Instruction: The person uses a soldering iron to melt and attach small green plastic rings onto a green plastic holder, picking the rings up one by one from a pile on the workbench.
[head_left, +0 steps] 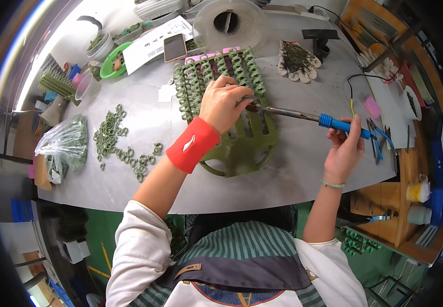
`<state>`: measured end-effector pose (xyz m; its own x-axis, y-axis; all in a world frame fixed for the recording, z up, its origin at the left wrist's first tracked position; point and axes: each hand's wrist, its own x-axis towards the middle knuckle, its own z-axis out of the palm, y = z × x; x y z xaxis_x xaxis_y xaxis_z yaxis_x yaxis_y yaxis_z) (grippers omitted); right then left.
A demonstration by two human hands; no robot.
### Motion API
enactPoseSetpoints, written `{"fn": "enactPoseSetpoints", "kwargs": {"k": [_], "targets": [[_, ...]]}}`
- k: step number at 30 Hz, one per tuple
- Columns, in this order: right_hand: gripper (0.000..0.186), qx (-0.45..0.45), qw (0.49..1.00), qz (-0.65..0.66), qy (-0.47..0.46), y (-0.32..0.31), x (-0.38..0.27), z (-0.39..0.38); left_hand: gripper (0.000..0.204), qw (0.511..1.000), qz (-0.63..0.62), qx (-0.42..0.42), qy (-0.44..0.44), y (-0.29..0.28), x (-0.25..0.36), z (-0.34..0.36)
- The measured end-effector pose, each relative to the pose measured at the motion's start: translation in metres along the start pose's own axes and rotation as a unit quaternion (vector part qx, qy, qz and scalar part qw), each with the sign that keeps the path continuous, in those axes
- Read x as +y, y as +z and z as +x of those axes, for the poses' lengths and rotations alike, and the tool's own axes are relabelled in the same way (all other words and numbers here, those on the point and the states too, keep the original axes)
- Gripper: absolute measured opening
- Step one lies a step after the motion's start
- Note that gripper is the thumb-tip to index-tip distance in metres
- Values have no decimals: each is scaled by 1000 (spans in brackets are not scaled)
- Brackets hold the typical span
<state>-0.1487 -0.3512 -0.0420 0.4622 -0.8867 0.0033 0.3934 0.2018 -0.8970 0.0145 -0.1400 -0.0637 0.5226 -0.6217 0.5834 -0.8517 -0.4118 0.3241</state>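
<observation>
My right hand (pixel 343 151) grips the blue handle of a soldering iron (pixel 294 113), its metal shaft pointing left. At the iron's tip, my left hand (pixel 222 105), with a red wristband, has its thumb and fingers pinched together. A small green piece partly shows at those fingertips; its shape is mostly hidden. Below the left hand lies an olive-green slotted frame (pixel 238 156) with a rounded near end. Rows of green rings (pixel 182 89) line its far bars. Left of it, loose green rings (pixel 111 130) are scattered on the grey table.
A clear plastic bag (pixel 70 140) stands at the left table edge. At the back are a phone (pixel 175 47), paper sheet (pixel 152 43), green tray (pixel 113 64) and translucent round container (pixel 206 23). A stained glove (pixel 297 61), black stand (pixel 321 43) and blue-handled pliers (pixel 380 138) lie right.
</observation>
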Motion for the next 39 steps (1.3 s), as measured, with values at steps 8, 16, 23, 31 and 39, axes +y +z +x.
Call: {"fn": "enactPoseSetpoints", "kwargs": {"k": [8, 16, 23, 31, 39], "targets": [[32, 5, 1000, -22, -13, -5, -4, 2, 16, 999, 34, -8, 12, 10, -5, -1], [31, 5, 1000, -23, -8, -26, -15, 2, 19, 989, -107, 67, -83, -37, -29, -10], [32, -30, 999, -34, -5, -12, -17, -12, 16, 866, 376, -167, -286, -161, -195, -182], [32, -27, 999, -42, -10, -15, -17, -11, 23, 864, 253, -41, -434, -154, -183, -203], [33, -17, 999, -40, -13, -19, -22, -11, 21, 884, 289, -4, -367, -156, -153, -172]]}}
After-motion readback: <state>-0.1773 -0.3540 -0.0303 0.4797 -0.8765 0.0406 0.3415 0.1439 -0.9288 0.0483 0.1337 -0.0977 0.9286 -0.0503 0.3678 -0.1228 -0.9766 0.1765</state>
